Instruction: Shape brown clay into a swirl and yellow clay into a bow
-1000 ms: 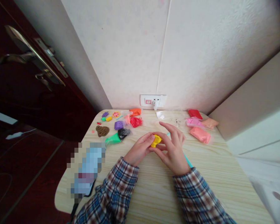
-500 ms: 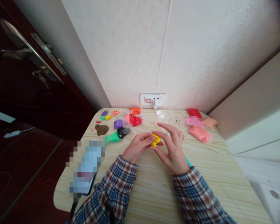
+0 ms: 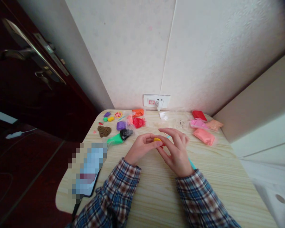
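A small lump of yellow modelling clay (image 3: 157, 139) is pinched between the thumb and fingers of my left hand (image 3: 143, 146), which covers most of it. My right hand (image 3: 176, 152) meets it from the other side, thumb and index finger closing on the clay's edge while another finger stretches out above. Something reddish shows just under the clay between the fingertips, too small to make out. Beneath my right hand lies a thin turquoise stick (image 3: 192, 163), partly hidden by the wrist.
Bagged clay in green (image 3: 115, 139), purple (image 3: 121, 125) and red (image 3: 139, 122) lies at the left, beside a brown coil (image 3: 104, 131) and small fruit shapes. Pink packets (image 3: 204, 136) lie at the right. A phone (image 3: 89, 172) sits at the left edge; a wall socket (image 3: 156, 101) is behind.
The yellow clay has been turned between my fingers, and less of it shows now. My left thumb has slid right across it. Both hands stay in nearly the same place.
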Available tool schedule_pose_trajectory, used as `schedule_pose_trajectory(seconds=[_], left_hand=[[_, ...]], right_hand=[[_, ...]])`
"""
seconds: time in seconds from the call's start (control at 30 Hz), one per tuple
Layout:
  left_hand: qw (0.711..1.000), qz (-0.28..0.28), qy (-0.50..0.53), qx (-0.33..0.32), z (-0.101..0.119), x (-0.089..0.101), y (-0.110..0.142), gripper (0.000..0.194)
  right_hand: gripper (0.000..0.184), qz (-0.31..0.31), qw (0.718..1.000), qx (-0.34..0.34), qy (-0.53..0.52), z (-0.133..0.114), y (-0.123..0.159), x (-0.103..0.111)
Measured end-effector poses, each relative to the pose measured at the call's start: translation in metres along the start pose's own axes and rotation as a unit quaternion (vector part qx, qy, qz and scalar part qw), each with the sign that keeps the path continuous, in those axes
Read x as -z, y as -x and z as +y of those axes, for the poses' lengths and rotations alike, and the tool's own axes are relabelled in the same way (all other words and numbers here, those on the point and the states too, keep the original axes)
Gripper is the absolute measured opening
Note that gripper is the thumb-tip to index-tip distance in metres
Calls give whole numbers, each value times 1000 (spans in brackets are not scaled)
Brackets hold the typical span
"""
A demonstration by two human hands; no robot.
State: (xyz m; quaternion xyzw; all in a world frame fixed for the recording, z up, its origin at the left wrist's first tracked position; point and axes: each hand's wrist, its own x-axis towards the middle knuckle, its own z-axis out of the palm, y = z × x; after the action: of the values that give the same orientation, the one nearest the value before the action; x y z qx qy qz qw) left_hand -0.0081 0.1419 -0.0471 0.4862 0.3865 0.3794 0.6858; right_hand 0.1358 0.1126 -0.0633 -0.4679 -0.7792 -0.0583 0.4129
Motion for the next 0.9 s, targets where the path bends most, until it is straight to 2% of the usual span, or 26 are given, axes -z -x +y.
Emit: schedule_pose_trajectory(seconds=[0.17, 0.37, 0.47, 0.57, 0.7, 0.9], left_hand=[[1000, -9, -26, -11, -2, 4, 0, 32], [999, -34, 0, -16, -2, 2, 1, 39], [1000, -9, -8, -23, -4, 1, -1, 41], [999, 23, -26, -32, -5, 0, -1, 33], [1000, -8, -8, -29, -5, 2, 1, 26], [997, -39, 73, 9, -10, 4, 1, 35]], right_hand=[[21, -3, 1000, 3, 4, 2, 0, 0], [26, -17, 1000, -16, 1, 2, 1, 0], [28, -27, 1000, -11, 8, 2, 2, -1], [31, -35, 999, -10, 7, 3, 2, -1], [29, -29, 999, -30, -20, 4, 1, 0], [23, -8, 999, -24, -24, 3, 1, 2]])
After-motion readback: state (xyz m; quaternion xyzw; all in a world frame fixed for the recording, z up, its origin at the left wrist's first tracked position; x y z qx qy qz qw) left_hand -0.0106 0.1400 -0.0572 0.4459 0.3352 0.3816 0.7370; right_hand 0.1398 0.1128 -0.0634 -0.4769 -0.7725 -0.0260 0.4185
